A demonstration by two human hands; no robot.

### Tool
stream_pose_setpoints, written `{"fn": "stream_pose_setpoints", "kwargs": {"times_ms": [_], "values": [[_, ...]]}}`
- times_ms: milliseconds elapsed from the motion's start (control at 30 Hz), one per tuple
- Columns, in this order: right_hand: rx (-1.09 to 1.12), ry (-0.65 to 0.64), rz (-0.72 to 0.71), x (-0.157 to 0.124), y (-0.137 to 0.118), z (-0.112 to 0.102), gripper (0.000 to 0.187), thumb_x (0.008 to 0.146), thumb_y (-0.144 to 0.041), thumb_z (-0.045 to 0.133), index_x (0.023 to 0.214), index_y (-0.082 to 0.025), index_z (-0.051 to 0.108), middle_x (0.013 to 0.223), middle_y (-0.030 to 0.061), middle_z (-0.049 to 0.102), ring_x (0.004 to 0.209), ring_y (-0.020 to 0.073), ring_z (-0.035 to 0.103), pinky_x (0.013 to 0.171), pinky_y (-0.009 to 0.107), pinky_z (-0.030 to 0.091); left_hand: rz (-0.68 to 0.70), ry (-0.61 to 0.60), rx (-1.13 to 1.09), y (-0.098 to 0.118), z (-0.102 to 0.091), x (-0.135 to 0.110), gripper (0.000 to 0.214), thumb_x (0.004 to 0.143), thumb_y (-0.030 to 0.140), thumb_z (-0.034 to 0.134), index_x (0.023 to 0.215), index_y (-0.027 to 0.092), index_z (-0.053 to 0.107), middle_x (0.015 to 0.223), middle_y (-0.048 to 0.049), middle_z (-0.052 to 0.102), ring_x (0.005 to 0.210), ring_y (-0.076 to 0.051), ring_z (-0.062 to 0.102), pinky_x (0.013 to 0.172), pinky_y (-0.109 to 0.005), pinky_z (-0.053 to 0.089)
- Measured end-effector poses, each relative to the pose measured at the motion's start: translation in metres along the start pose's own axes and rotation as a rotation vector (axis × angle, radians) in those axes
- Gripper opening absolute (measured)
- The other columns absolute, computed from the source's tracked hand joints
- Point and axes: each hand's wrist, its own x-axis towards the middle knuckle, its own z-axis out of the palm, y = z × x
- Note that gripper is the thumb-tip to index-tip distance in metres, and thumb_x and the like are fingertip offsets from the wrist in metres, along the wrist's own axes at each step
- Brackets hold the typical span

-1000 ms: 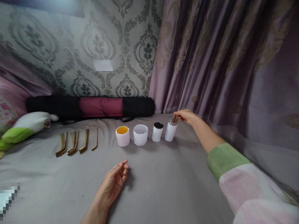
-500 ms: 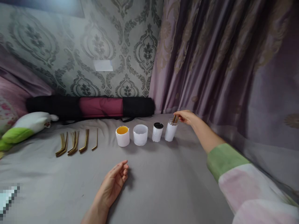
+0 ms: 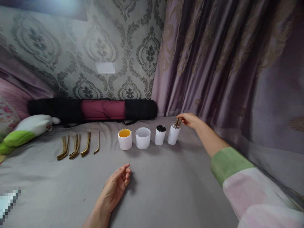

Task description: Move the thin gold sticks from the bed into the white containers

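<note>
My right hand (image 3: pixel 187 119) pinches several gold-coloured metal straws (image 3: pixel 178 121) at the mouth of the rightmost white container (image 3: pixel 174 135). The straws' lower ends are hidden inside it. To its left stand a narrow white container with a dark inside (image 3: pixel 160 136), a wide white container (image 3: pixel 142 142) and a white container with a yellow-orange inside (image 3: pixel 125 143). My left hand (image 3: pixel 117 185) rests in front of them, empty, its fingers loosely bent and apart. On the left lie three bundles of bent gold straws (image 3: pixel 75 147) and one single bent gold straw (image 3: pixel 98 144).
A black and maroon roll-shaped bag (image 3: pixel 103 109) lies along the patterned wall. A white and green plush toy (image 3: pixel 26 129) is at the left on the grey sheet (image 3: pixel 152 196). Purple curtains (image 3: pixel 201 63) hang close behind my right hand.
My right hand stays at the mouth of the rightmost container with the straws in its fingers, barely shifted. My left hand and the other objects keep their places; the view tilts very slightly.
</note>
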Motion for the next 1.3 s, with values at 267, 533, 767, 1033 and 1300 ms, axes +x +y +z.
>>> {"fn": "stream_pose_setpoints", "kwargs": {"times_ms": [267,533,767,1033,1300], "values": [[0.033,-0.004,0.003,0.000,0.001,-0.001,0.010,0.060,-0.016,0.062,0.060,-0.013,0.052,0.044,-0.0054,0.046,0.034,0.0015,0.035,0.035,0.015,0.031,0.001,0.017,0.001,0.002,0.004,-0.003,0.019,0.073,0.011,0.053,0.092,0.009,0.058,0.075,-0.0057,0.056,0.058,-0.007,0.052,0.050,-0.018,0.046],[0.093,0.004,0.013,-0.001,0.001,-0.008,0.004,0.062,-0.014,0.059,0.064,-0.013,0.056,0.045,-0.0048,0.048,0.034,0.0019,0.037,0.035,0.015,0.032,0.009,0.008,0.012,0.001,0.002,0.000,0.020,0.073,0.013,0.054,0.093,0.010,0.057,0.076,-0.0056,0.056,0.057,-0.007,0.051,0.049,-0.018,0.045],[0.175,0.019,-0.006,-0.011,-0.002,-0.013,0.003,0.063,-0.013,0.059,0.065,-0.013,0.058,0.047,-0.0039,0.050,0.036,0.0025,0.039,0.036,0.015,0.032,0.006,0.011,-0.003,0.002,0.004,-0.003,0.020,0.073,0.013,0.054,0.092,0.009,0.057,0.075,-0.0059,0.056,0.057,-0.007,0.052,0.049,-0.018,0.045],[0.288,0.114,-0.028,-0.030,0.000,-0.020,0.004,0.069,-0.014,0.055,0.066,-0.014,0.054,0.050,-0.0029,0.047,0.039,0.0030,0.039,0.036,0.015,0.033,0.015,-0.027,-0.068,0.004,0.008,-0.004,0.017,0.074,0.016,0.053,0.089,0.009,0.055,0.072,-0.0050,0.056,0.055,-0.006,0.051,0.047,-0.017,0.041],[0.471,0.125,-0.022,-0.041,0.015,-0.034,0.017,0.074,-0.013,0.049,0.058,-0.015,0.054,0.055,0.0000,0.042,0.041,0.0023,0.039,0.034,0.013,0.032,0.019,-0.065,-0.107,0.003,0.002,0.000,0.019,0.073,0.020,0.055,0.090,0.010,0.054,0.071,-0.0042,0.056,0.055,-0.006,0.051,0.050,-0.017,0.040]]}}
